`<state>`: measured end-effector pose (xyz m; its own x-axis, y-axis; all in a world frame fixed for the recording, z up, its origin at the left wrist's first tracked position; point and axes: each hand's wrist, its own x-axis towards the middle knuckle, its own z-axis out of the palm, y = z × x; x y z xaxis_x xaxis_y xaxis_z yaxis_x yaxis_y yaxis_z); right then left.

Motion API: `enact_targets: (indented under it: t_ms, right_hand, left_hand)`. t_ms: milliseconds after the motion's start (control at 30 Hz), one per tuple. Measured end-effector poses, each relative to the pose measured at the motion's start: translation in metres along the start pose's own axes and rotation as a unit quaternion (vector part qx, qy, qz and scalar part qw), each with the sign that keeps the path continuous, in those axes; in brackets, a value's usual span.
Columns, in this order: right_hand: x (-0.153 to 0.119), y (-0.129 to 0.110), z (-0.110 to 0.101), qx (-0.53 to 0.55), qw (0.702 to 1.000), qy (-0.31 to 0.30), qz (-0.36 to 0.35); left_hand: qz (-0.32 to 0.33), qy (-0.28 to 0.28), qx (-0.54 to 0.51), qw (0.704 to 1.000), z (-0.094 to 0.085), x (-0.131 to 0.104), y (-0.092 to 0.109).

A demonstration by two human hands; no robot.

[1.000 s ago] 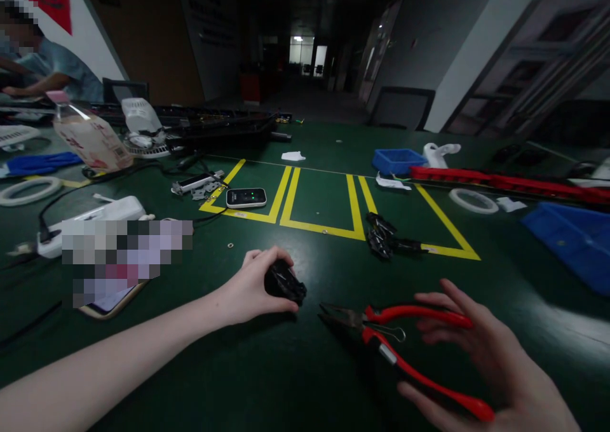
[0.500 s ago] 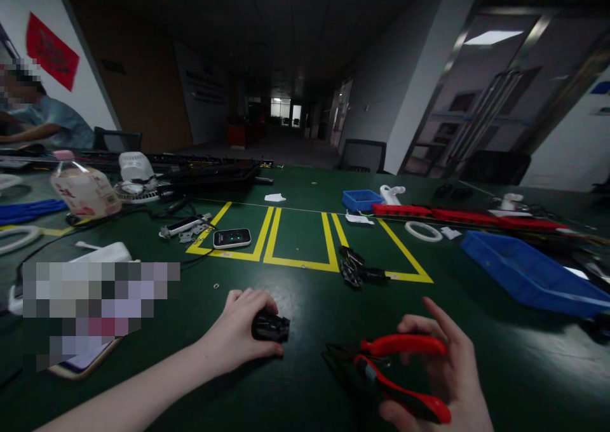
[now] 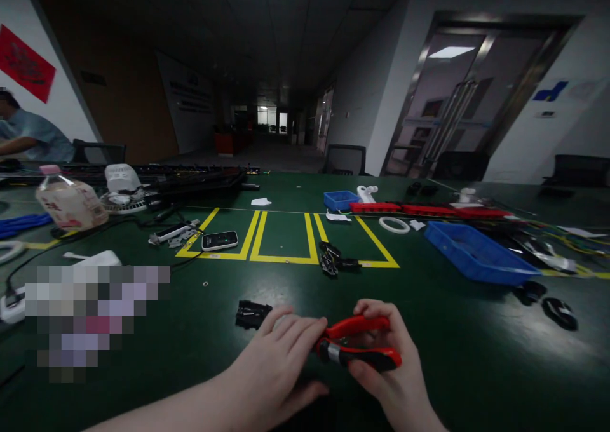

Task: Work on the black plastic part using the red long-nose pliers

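Observation:
Red-handled pliers (image 3: 359, 343) are in my right hand (image 3: 393, 356), its fingers on the upper handle and its thumb at the lower one, with the handles spread. My left hand (image 3: 286, 362) reaches over the jaw end of the pliers and hides the jaws; its fingers are stretched out and its thumb is apart below. A small black part (image 3: 252, 314) lies on the green table (image 3: 190, 330), just beyond the left hand's knuckles. Farther off, a cluster of black parts (image 3: 331, 260) rests on the yellow tape.
A blue tray (image 3: 476, 254) and black rings (image 3: 560, 313) lie at the right. A small device (image 3: 220, 241) sits in a taped area. At the left are a bottle (image 3: 71, 203), cables and a white adapter. A person (image 3: 38, 133) sits at the far left.
My left hand has let go of the black part and moved right to the pliers' jaw end. My right hand has brought the pliers left and closed its fingers more round them. The view has turned right.

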<state>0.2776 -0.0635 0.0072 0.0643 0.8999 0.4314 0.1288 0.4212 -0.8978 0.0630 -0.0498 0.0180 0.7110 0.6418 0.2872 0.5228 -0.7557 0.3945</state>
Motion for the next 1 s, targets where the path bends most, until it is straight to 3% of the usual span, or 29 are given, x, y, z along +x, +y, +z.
enact_targets:
  t_ms: [133,233,300,433,500,567,733,900,1000]
  right_hand:
    - [-0.001,0.01,-0.002,0.049,0.998,-0.031,0.027]
    - [0.004,0.014,-0.005,0.102,0.992,-0.057,0.041]
    - [0.005,0.01,-0.005,0.137,0.986,-0.084,0.052]
    - [-0.002,-0.009,-0.004,0.174,0.97,-0.152,0.071]
    - [-0.006,-0.019,-0.004,0.173,0.964,-0.189,0.074]
    - [-0.008,-0.027,-0.004,0.17,0.956,-0.224,0.077]
    - [-0.005,-0.034,-0.01,0.122,0.945,-0.3,0.048]
    - [-0.005,-0.029,-0.005,0.113,0.959,-0.254,0.049]
    - [-0.006,-0.029,-0.001,0.117,0.958,-0.257,0.047]
  left_hand:
    - [-0.054,-0.029,-0.015,0.998,-0.01,0.018,0.01]
    - [-0.098,-0.027,-0.121,0.987,-0.028,0.02,0.009]
    - [-0.129,-0.039,-0.227,0.965,-0.039,0.019,0.008]
    - [-0.152,-0.104,-0.5,0.847,-0.047,0.014,0.001]
    - [-0.155,-0.154,-0.57,0.792,-0.045,0.011,-0.003]
    - [-0.151,-0.207,-0.593,0.764,-0.043,0.008,-0.006]
    - [-0.153,-0.262,-0.583,0.754,-0.047,0.002,-0.008]
    - [-0.146,-0.274,-0.562,0.767,-0.052,0.002,-0.012]
    - [-0.132,-0.285,-0.54,0.781,-0.054,0.004,-0.012]
